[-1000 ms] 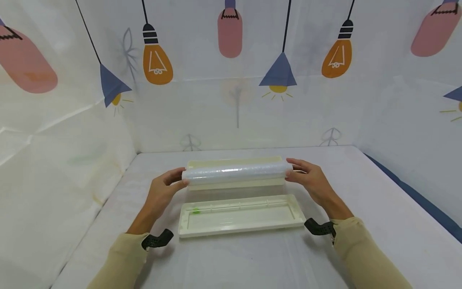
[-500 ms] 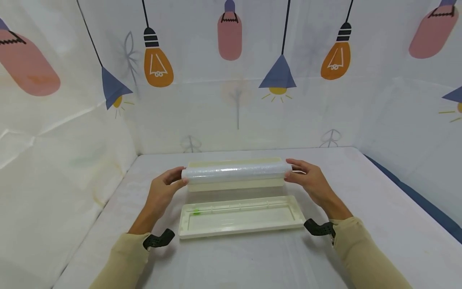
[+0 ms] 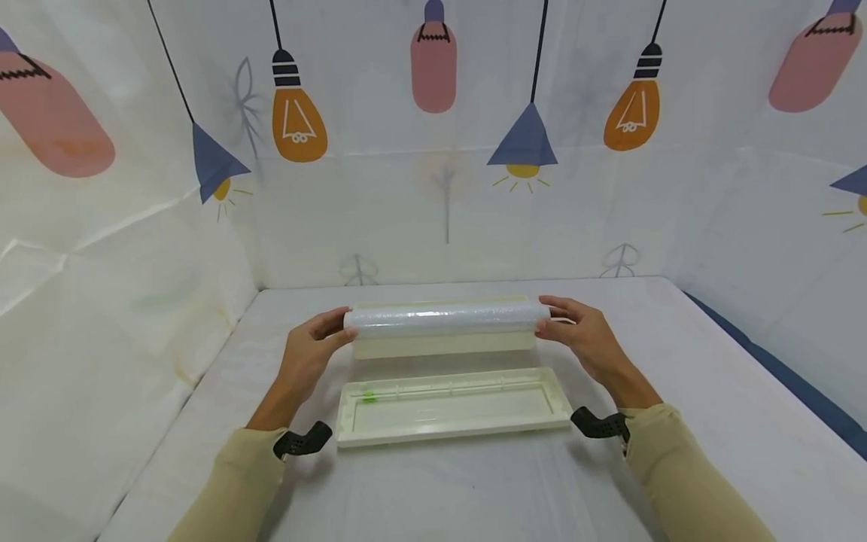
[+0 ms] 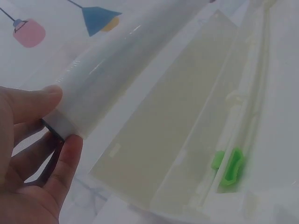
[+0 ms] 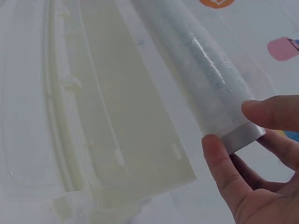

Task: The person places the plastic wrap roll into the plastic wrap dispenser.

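Note:
A roll of cling film (image 3: 447, 320) spans between both hands in the head view, held lengthwise over a cream dispenser box (image 3: 443, 345) whose front wall shows below it. My left hand (image 3: 306, 361) pinches the roll's left end between thumb and fingers. At the other end, the right hand (image 3: 592, 342) grips the same roll the same way. The wrist views show the thumb and fingertips around the tube ends of the cling film (image 4: 117, 58). In front of the box lies a cream lid (image 3: 454, 414), its inside facing up, with a green slide cutter (image 3: 369, 396) near its left end.
Everything lies over a white-covered table (image 3: 433, 489). A white sheet (image 3: 393, 218) printed with lamps and bulbs hangs behind it and along both sides. A dark blue strip (image 3: 779, 361) runs past the table's right edge.
The roll's left end has risen slightly with my left hand, and more of the box front shows beneath it. The right hand and the lid have hardly moved.

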Demonstrator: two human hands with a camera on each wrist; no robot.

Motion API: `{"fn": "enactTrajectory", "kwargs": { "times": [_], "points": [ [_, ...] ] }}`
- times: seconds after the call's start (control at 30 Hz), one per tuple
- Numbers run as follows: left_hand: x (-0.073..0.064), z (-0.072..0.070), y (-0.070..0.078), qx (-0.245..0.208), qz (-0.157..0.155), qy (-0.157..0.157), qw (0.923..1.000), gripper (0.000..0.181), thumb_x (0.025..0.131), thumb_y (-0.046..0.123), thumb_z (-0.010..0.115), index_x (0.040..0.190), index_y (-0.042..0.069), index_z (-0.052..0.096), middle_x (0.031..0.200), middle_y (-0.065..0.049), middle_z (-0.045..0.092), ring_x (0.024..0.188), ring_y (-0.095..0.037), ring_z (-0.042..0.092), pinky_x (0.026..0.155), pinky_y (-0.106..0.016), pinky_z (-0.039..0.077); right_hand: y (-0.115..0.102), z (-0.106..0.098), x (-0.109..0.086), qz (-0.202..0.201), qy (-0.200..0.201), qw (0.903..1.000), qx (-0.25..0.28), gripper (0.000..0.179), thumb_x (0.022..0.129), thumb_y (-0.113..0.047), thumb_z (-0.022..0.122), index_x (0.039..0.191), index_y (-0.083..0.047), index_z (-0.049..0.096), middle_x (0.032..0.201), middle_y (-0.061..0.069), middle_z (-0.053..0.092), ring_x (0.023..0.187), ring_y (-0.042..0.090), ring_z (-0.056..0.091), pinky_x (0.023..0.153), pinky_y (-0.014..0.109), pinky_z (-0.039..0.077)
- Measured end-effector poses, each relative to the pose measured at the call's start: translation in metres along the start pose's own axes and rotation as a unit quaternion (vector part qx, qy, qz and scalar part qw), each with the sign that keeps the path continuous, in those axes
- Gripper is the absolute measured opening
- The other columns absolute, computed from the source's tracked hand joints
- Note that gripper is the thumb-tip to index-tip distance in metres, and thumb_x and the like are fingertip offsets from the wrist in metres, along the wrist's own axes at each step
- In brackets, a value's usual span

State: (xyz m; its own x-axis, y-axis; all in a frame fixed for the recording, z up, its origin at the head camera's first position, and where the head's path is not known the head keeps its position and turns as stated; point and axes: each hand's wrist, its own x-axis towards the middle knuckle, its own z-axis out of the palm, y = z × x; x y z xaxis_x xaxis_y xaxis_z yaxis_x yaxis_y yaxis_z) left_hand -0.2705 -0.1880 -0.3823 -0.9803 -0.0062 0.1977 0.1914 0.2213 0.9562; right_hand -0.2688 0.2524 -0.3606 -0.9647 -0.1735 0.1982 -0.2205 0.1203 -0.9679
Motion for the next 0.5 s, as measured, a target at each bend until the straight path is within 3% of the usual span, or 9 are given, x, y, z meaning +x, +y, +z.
{"fn": "enactTrajectory", "kwargs": {
  "times": [0.3, 0.5],
  "points": [
    [0.004, -0.001, 0.001, 0.002, 0.011, -0.004, 0.9999, 0.055, 0.092, 0.027, 0.076, 0.141, 0.007, 0.058, 0.136, -0.013, 0.060, 0.124, -0.023, 0.056, 0.090, -0.016, 0.047, 0.003, -0.002, 0.008, 0.005, 0.005, 0.9999, -0.010, 0.064, 0.093, -0.006, 0.071, 0.148, 0.007, 0.041, 0.136, 0.026, 0.050, 0.104, 0.016, 0.065, 0.089, 0.029, 0.055],
    [0.004, 0.001, 0.002, 0.027, 0.009, -0.004, 0.9996, 0.056, 0.093, 0.030, 0.075, 0.142, 0.009, 0.057, 0.137, -0.012, 0.060, 0.128, -0.023, 0.053, 0.104, -0.036, 0.044, 0.001, -0.003, 0.011, 0.014, 0.001, 0.9999, -0.005, 0.065, 0.094, -0.005, 0.071, 0.149, 0.007, 0.040, 0.138, 0.028, 0.047, 0.102, 0.016, 0.067, 0.090, 0.030, 0.055]
  ]
}}
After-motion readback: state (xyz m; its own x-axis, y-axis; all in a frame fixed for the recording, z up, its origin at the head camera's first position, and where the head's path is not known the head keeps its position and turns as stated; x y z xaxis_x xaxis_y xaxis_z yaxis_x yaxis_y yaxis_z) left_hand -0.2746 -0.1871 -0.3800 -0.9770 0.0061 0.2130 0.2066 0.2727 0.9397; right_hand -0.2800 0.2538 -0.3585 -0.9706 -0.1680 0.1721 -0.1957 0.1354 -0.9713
